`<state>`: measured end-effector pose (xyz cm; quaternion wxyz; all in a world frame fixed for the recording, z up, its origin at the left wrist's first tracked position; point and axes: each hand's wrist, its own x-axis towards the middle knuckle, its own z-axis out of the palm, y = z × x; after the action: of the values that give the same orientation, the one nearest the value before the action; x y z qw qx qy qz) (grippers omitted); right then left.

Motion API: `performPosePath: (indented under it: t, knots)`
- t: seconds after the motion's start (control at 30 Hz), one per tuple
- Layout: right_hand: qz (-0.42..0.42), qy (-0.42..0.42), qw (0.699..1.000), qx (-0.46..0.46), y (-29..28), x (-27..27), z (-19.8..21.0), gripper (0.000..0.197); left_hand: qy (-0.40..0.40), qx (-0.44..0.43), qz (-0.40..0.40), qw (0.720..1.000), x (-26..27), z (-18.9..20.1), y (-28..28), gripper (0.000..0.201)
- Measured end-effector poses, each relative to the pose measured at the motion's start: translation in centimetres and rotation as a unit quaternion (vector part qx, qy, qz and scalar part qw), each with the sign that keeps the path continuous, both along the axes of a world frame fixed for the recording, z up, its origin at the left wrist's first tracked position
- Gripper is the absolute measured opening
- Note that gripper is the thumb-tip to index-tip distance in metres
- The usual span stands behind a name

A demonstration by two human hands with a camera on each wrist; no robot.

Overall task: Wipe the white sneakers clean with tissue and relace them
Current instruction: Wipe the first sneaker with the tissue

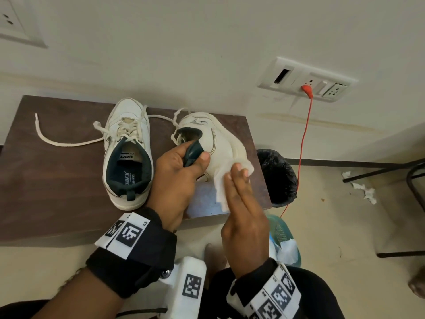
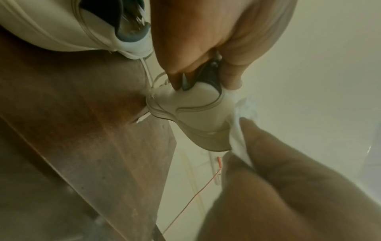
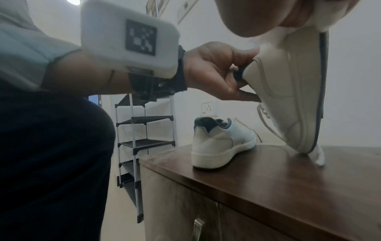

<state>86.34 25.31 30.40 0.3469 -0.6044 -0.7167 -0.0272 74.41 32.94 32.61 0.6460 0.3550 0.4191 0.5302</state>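
Two white sneakers are on a brown table [image 1: 57, 180]. One sneaker [image 1: 127, 155] stands flat at the middle, partly laced. The other sneaker [image 1: 218, 139] is tipped up on its toe, heel raised. My left hand [image 1: 195, 154] pinches its dark heel collar between thumb and fingers. My right hand [image 1: 236, 176] presses a white tissue [image 1: 220, 187] against the heel with straight fingers. In the left wrist view the tissue [image 2: 241, 130] runs between thumb and fingers against the raised sneaker [image 2: 195, 114]. A loose white lace [image 1: 57, 140] lies at the table's left.
A bin with a black bag [image 1: 278, 176] stands right of the table, and an orange cable [image 1: 303, 139] hangs from a wall socket. A teal tissue pack [image 1: 285, 240] and tissue scraps [image 1: 363, 189] lie on the floor. A shelf rack [image 3: 144, 141] stands behind.
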Motion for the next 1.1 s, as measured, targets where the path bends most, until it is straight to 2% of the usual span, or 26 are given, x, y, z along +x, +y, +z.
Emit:
performPosePath:
  t: [0.1,0.2,0.27,0.4,0.57,0.87,1.0,1.1]
  knots:
    - [-0.021,0.020,0.999,0.022,2.0,-0.5,2.0,0.050,-0.020,-0.001,-0.007,1.000,-0.3,0.9,-0.3,0.022]
    - [-0.051,0.042,0.998,0.007,4.3,-0.5,4.0,0.053,-0.011,0.002,-0.007,1.000,-0.4,1.2,-1.1,0.023]
    - [-0.038,0.046,0.998,-0.004,4.6,-0.4,4.4,0.054,-0.019,-0.002,-0.003,1.000,-0.5,1.2,-1.3,0.024]
    - [-0.008,0.025,1.000,-0.016,2.4,0.1,3.7,0.052,-0.035,-0.018,0.013,0.999,-0.5,0.8,-1.3,0.026]
    - [-0.014,-0.022,1.000,-0.002,0.2,1.0,2.1,0.045,-0.028,-0.033,0.004,0.999,0.0,0.1,-1.7,0.030]
    - [0.035,-0.047,0.998,0.017,-0.1,0.7,1.5,0.045,-0.019,-0.057,-0.003,0.998,-0.5,0.5,-1.4,0.020]
    - [0.040,-0.056,0.997,0.017,0.4,0.9,1.7,0.044,0.018,-0.024,-0.009,1.000,-0.3,0.7,-1.5,0.016]
    - [0.019,-0.046,0.999,0.018,1.5,1.1,2.2,0.040,0.115,0.049,-0.022,0.992,0.2,0.5,-1.5,0.023]
